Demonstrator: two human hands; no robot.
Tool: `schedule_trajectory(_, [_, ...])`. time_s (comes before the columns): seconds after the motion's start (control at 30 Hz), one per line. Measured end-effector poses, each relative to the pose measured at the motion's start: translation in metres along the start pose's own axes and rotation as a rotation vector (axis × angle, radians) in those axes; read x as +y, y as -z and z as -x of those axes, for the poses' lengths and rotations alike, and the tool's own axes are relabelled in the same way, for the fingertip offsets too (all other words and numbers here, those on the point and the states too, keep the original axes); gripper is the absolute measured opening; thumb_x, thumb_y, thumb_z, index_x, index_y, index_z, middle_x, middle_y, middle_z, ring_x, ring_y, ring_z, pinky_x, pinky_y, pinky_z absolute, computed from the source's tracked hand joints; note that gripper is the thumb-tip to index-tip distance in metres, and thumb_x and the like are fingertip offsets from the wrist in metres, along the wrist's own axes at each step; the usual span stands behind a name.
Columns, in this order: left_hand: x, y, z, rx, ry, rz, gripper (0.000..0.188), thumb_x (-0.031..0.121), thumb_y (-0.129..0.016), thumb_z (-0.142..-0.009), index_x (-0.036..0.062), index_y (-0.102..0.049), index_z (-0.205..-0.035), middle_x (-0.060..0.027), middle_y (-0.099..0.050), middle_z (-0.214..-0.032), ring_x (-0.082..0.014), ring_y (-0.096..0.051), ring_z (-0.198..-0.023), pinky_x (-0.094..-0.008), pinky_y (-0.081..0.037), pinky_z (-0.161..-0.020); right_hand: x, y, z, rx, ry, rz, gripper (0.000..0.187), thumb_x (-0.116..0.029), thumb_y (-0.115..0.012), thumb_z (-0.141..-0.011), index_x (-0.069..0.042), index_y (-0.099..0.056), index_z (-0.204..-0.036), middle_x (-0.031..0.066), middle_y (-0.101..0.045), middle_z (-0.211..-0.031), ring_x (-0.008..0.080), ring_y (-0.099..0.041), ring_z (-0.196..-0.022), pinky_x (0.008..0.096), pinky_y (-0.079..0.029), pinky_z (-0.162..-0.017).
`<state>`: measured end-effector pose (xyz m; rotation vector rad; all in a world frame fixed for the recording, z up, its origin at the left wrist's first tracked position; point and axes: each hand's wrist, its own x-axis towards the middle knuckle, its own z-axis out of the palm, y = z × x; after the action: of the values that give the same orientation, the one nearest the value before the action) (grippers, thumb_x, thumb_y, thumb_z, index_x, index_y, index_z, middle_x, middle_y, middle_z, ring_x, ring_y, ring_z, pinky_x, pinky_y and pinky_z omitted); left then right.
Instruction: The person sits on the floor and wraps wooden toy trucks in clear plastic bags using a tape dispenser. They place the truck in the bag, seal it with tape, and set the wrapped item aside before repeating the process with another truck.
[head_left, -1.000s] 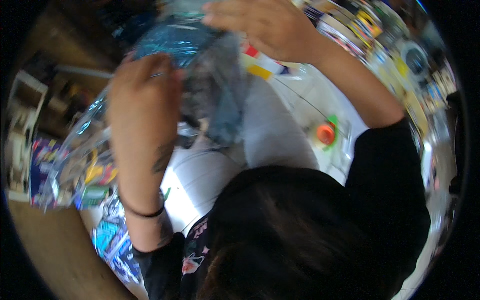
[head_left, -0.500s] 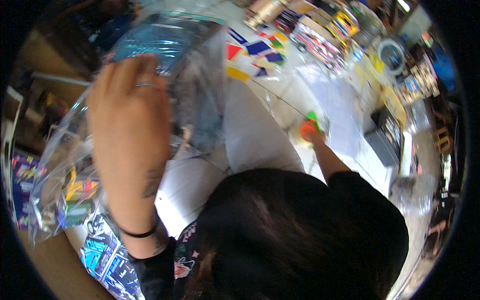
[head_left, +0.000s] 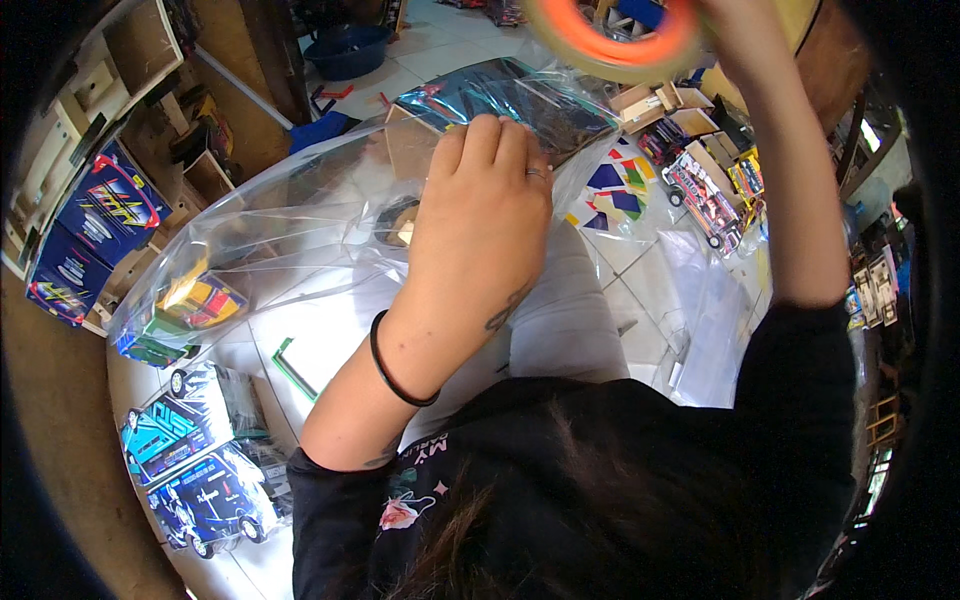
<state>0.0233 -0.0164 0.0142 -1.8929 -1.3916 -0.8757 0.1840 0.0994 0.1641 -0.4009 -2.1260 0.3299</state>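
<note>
My left hand (head_left: 488, 205) is closed, fingers bent over a clear plastic bag (head_left: 290, 215) at the centre. Its fingertips are hidden from view. Inside the plastic, just beyond the hand, is a shiny dark-blue and teal boxy thing (head_left: 485, 95). The bag spreads left, beside a small yellow-and-red toy truck (head_left: 200, 300). At the upper right my right hand (head_left: 740, 35) holds up a roll of tape (head_left: 570, 45) with an orange core. The roll is blurred by motion, and the picture's top edge cuts it and the hand.
Toy trucks, blue and white (head_left: 205, 490), stand at lower left; wooden truck bodies (head_left: 140, 50) are at upper left. Colourful cut pieces (head_left: 615, 190) and clear plastic sleeves (head_left: 705, 320) lie on the tiles. More toy trucks (head_left: 700, 190) stand at right. A blue basin (head_left: 347, 50) sits far back.
My right hand has risen from low over the floor at right to the upper right with the tape roll. My left hand and the bag now appear farther right.
</note>
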Motion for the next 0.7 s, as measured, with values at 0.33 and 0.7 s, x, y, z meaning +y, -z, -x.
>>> schedule_trajectory(0.33, [-0.010, -0.003, 0.008, 0.035, -0.015, 0.009, 0.028, 0.014, -0.057, -0.079, -0.0039, -0.064, -0.099, -0.0133, -0.060, -0.105, -0.0269, -0.052, -0.102, -0.0396, -0.041, -0.093, -0.004, -0.107, -0.117, -0.636, -0.378, 0.311, 0.019, -0.018, -0.068, -0.067, 0.000, -0.069, -0.075, 0.0105, -0.068, -0.074, 0.0201, -0.062, -0.066, 0.0335, -0.049, -0.061])
schedule_trajectory(0.7, [-0.018, -0.001, 0.010, 0.061, -0.036, 0.054, 0.037, 0.018, -0.062, -0.079, -0.0063, -0.061, -0.107, -0.0143, -0.060, -0.105, -0.0253, -0.053, -0.097, -0.0380, -0.044, -0.090, -0.016, -0.116, -0.136, -1.015, -0.446, 0.384, 0.024, -0.022, -0.068, -0.073, -0.002, -0.069, -0.086, 0.0096, -0.067, -0.074, 0.0200, -0.061, -0.066, 0.0341, -0.048, -0.064])
